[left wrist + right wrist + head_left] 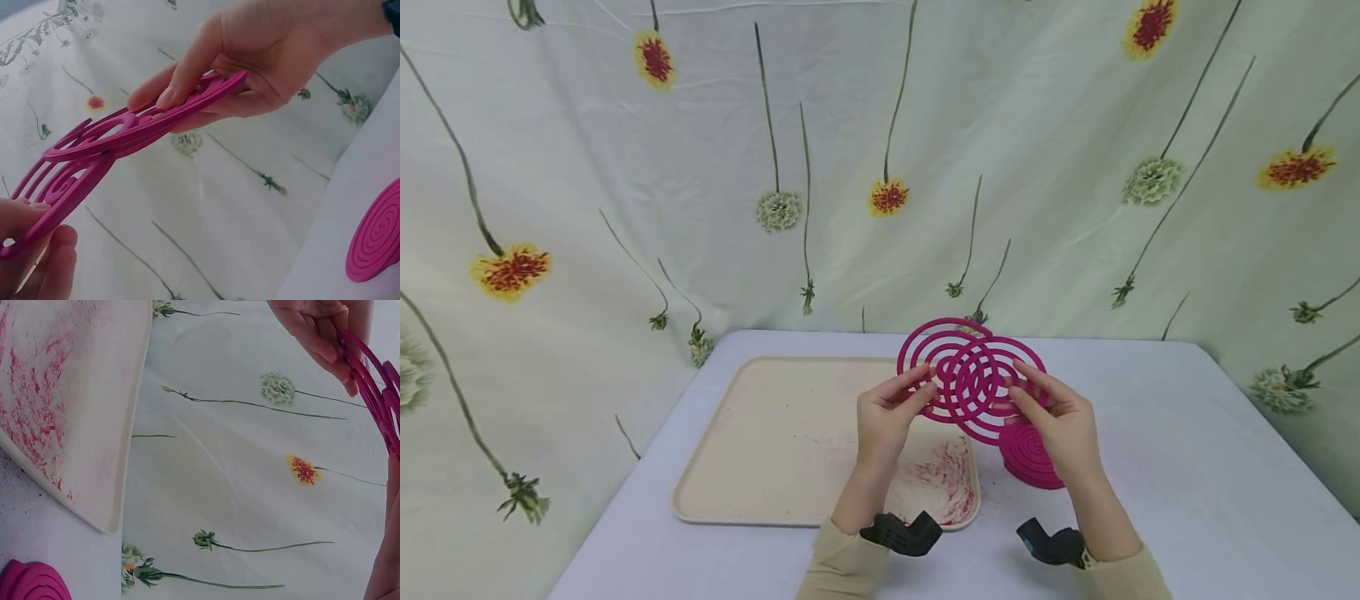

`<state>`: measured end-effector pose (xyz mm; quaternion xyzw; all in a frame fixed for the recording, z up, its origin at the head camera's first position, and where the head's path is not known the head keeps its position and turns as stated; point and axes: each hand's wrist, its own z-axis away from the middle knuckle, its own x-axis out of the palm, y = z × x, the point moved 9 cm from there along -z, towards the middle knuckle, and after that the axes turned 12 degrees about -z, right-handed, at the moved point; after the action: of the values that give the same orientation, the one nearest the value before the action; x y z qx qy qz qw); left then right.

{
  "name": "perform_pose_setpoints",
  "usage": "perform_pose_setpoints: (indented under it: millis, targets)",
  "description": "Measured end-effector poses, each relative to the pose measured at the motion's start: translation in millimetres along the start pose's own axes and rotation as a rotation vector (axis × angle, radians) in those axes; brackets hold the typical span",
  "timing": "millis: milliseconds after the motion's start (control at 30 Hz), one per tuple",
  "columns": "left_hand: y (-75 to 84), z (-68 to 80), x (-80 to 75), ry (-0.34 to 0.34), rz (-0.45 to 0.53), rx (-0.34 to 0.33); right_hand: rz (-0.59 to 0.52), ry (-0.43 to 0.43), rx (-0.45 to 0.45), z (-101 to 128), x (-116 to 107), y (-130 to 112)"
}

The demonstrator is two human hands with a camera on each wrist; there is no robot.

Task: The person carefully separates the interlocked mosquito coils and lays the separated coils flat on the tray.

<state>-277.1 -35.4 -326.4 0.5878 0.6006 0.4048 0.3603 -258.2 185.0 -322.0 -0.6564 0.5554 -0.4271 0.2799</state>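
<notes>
Left hand: pinches left coil, frame centre.
Right hand: pinches right coil.
Risk: the interlocked brittle spirals may snap if twisted apart.

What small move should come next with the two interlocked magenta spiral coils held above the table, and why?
Probably a gentle pull apart, with a slight twist. The left hand and right hand each pinch one side of the interlocked magenta spiral coils, whose rings still overlap in the middle. Magenta crumbs on the beige tray suggest they break easily. A stack of magenta coils lies on the table.
</notes>
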Motion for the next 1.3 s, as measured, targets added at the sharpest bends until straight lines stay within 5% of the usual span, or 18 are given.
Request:
perform_pose_setpoints:
  millis: [267, 567, 833, 1067, 1300]
  targets:
    - [2.3, -1.5, -2.6, -0.021, -0.008, -0.002, 0.046, -0.049, 0.047, -0.3, -3.3, 0.1]
    - [-5.7, 4.2, 0.0, 0.13, 0.061, -0.061, -0.11, 0.093, 0.0, 3.6, 0.7, 9.3]
    - [-16.6, 10.5, 7.3, 0.2, 0.179, -0.139, -0.09, 0.243, -0.021, 9.4, 2.3, 13.3]
    - [-11.4, 2.2, 7.6, 0.022, 0.095, -0.059, -0.024, 0.179, 0.015, 3.6, -5.1, 8.3]
    - [-1.1, -2.9, 1.1, -0.299, -0.081, 0.028, 0.139, -0.184, 0.097, -1.8, -2.8, 2.9]
